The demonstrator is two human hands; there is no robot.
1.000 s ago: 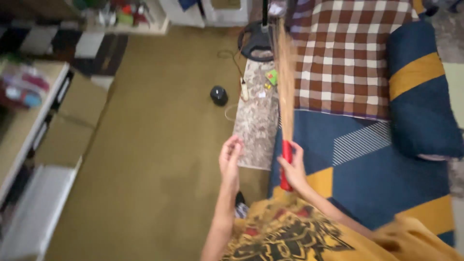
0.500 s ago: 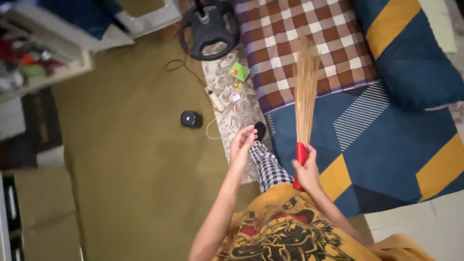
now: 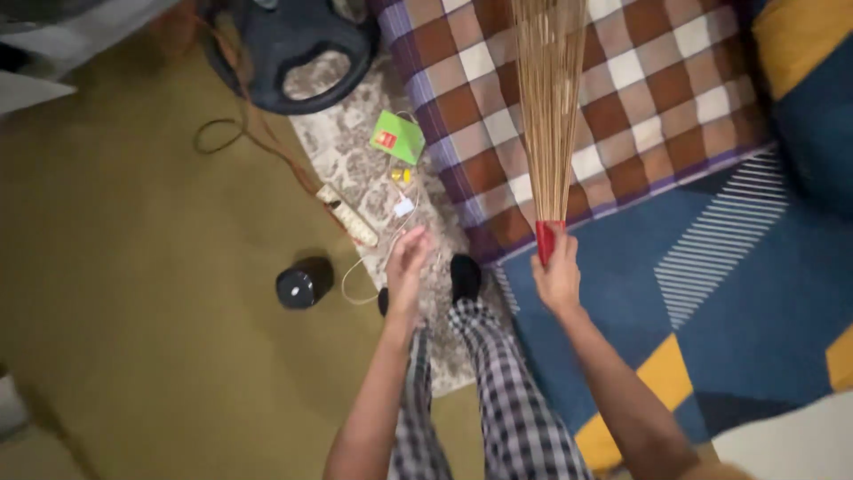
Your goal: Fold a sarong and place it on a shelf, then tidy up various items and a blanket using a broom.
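A checked blanket (image 3: 657, 98) lies over a blue and yellow mattress (image 3: 737, 302), beside a patterned rug (image 3: 355, 169) holding a green box (image 3: 396, 136) and power strip (image 3: 348, 215), with a round black speaker (image 3: 302, 284) on the floor (image 3: 133, 293).

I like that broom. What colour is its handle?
Red, seen in the head view: the right hand grips the broom's handle.

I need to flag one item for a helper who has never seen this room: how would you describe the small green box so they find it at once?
Start at the checked brown-and-white blanket on the bed, then look to the patterned grey rug beside its left edge. The green box lies on that rug, above a white power strip; it is the only bright green thing, with a small red patch.
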